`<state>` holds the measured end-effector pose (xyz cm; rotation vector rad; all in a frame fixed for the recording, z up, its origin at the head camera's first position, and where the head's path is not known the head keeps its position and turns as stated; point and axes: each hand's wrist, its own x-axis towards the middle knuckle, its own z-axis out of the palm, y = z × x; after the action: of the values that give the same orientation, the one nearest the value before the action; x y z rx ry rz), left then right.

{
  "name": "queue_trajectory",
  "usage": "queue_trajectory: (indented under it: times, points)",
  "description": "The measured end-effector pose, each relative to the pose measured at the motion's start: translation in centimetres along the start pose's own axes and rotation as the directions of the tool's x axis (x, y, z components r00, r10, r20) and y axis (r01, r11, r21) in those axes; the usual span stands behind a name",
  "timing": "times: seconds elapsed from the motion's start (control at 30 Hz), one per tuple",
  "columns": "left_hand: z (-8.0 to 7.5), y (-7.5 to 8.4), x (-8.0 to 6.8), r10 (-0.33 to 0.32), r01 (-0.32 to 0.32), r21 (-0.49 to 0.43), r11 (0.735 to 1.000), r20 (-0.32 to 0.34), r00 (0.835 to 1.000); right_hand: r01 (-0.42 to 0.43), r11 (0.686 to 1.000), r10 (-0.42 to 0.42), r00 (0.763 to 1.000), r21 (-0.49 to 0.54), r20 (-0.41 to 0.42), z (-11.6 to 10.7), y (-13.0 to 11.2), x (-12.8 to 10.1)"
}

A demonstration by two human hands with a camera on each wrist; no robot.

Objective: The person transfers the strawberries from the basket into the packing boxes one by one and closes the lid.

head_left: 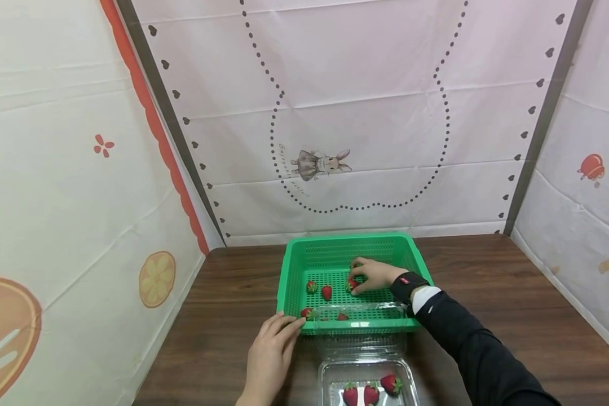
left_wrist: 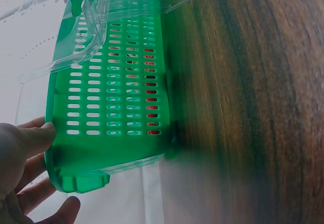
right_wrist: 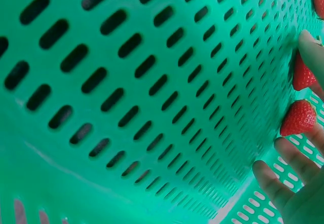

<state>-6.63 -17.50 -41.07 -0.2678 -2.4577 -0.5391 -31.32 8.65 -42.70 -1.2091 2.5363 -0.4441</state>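
- Nearest me, at the bottom of the head view, sits a clear tray (head_left: pixel 330 378) holding three strawberries; its open lid (head_left: pixel 360 309) leans over the near rim of the basket (head_left: pixel 294 265).
- My right hand (head_left: pixel 374 275) is inside the basket, fingers curled around a strawberry (head_left: pixel 352 285) at their tips, thumb on its near side. That berry lies on the basket floor, right of centre.
- Outward from those fingers, to their left, two loose berries (head_left: pixel 326 292) lie on the floor, and two more lie near the front wall under the lid.
- My left hand (head_left: pixel 271 352) lies outside the basket, fingers straight and relaxed, tips touching its near-left corner; it holds nothing.
- So my right hand has the berry, and the tray lies back toward me, between my two arms.
- Right wrist view alone shows two berries against my fingertips (right_wrist: pixel 291 163); left wrist view alone shows my fingers (left_wrist: pixel 30 138) flat against the basket's outer wall, red showing through the slots.
- Everything rests on a brown table (head_left: pixel 487 282).
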Motion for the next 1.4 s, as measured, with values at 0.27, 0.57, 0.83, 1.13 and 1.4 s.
queue_trajectory:
  times: [0.27, 0.57, 0.83, 1.13, 1.4]
  points:
    - [-0.1, 0.1, 0.0, -0.006, 0.006, -0.001, 1.000, 0.000, 1.000, -0.002, 1.000, 0.002, 1.000, 0.005, -0.004, 0.2, 0.4, 0.3]
    - [-0.1, 0.2, -0.4, -0.017, 0.017, -0.008, 1.000, 0.018, 1.000, 0.015, 0.999, -0.015, 1.000, 0.042, 0.000, 0.1, 0.0, -0.3]
    - [-0.2, 0.2, -0.2, -0.015, 0.016, -0.017, 1.000, 0.020, 1.000, 0.026, 0.997, -0.022, 0.998, 0.069, -0.061, -1.1, -0.5, -1.1]
    - [-0.6, -0.1, 0.6, 0.049, -0.048, -0.022, 0.999, 0.042, 0.998, 0.046, 0.997, -0.034, 0.982, 0.061, -0.187, -4.0, -0.4, -3.2]
    - [-1.5, -0.1, -1.0, 0.069, -0.070, -0.003, 0.998, 0.174, 0.982, 0.086, 0.992, -0.055, 0.951, 0.088, -0.306, -8.1, -1.8, -6.3]
